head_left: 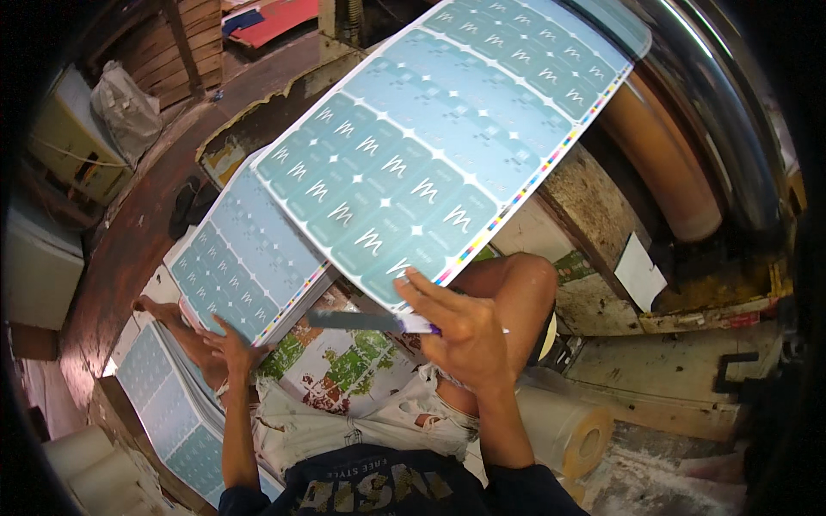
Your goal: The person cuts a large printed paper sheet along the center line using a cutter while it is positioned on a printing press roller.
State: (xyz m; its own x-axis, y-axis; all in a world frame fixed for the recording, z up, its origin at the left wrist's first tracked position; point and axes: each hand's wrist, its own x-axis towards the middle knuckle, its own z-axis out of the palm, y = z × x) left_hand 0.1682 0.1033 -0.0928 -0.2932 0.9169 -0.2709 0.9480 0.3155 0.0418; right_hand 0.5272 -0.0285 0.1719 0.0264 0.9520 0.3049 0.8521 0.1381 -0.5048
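Observation:
A long printed sheet point(482, 112) in teal and pale blue, with a colour bar along its right edge, slants up from my right hand to the roller at the top right. My right hand point(465, 337) is closed around a flat grey blade point(351, 321) with white and purple at its grip end. Its fingertips touch the sheet's near corner. To the left and lower lies a stack of similar printed sheets point(232, 249). My left hand point(231, 346) rests at that stack's near edge with its fingers spread.
Another stack of printed sheets point(159, 378) lies at the lower left. Shiny metal and brown rollers point(675, 163) stand at the right, above a stained wooden panel point(594, 215). A wrapped roll point(559, 434) lies beside my right leg. A pale sack point(127, 107) sits at the far left.

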